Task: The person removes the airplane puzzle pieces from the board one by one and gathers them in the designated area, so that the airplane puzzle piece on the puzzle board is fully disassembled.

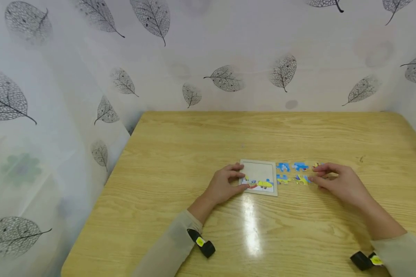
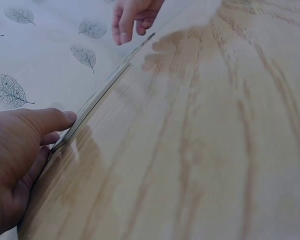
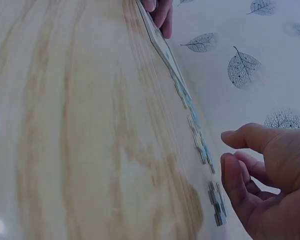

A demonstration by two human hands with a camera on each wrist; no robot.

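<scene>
A square puzzle board (image 1: pixel 258 169) with a pale frame lies on the table; pieces with yellow, red and blue print fill its lower row. My left hand (image 1: pixel 225 182) holds the board's left side, its thumb on the lower edge. In the left wrist view, the left thumb (image 2: pixel 60 119) rests over that edge. Loose jigsaw pieces (image 1: pixel 300 166), mostly blue and yellow, lie flat right of the board. My right hand (image 1: pixel 343 184) hovers at the rightmost pieces, partly hiding them. In the right wrist view, a gap shows between its thumb and fingers (image 3: pixel 235 180), with nothing held.
The wooden table (image 1: pixel 180 142) extends around the board on every side. Behind it and at the left hangs a white leaf-print sheet (image 1: pixel 228 50). Black straps with small cameras (image 1: pixel 205 246) sit on both wrists.
</scene>
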